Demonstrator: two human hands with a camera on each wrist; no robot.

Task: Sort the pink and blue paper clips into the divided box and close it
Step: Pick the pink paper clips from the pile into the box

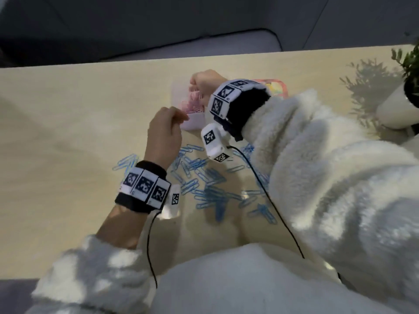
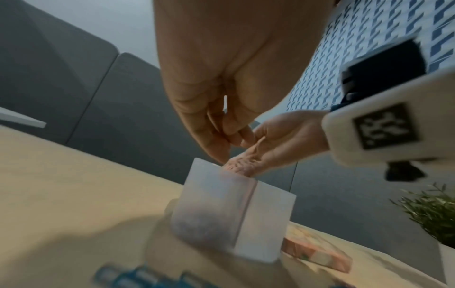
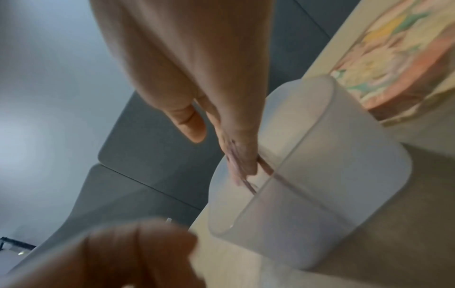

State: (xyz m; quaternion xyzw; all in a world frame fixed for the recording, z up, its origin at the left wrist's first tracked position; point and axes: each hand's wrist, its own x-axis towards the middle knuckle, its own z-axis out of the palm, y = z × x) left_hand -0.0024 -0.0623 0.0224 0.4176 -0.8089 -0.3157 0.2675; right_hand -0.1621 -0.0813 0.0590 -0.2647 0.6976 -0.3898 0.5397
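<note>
A translucent white divided box (image 1: 192, 123) (image 2: 265, 218) (image 3: 332, 185) stands open on the pale table. Its far compartment holds a heap of pink paper clips (image 1: 195, 104). My right hand (image 1: 204, 83) (image 2: 285, 140) (image 3: 236, 155) hovers over that compartment and grips a bunch of pink clips (image 2: 242, 162) at the rim. My left hand (image 1: 169, 125) (image 2: 229, 134) hangs just near and left of the box, fingers curled and fingertips together, with nothing plainly between them. Blue paper clips (image 1: 210, 184) (image 2: 138, 276) lie scattered on the table near me.
A flat, colourful pink-edged box (image 1: 277, 87) (image 2: 317, 253) (image 3: 393, 58) lies right behind the divided box. A potted plant in a white pot (image 1: 405, 87) (image 2: 435, 214) stands at the far right. Dark grey cushions lie beyond the table's far edge. Black cables trail from both wristbands.
</note>
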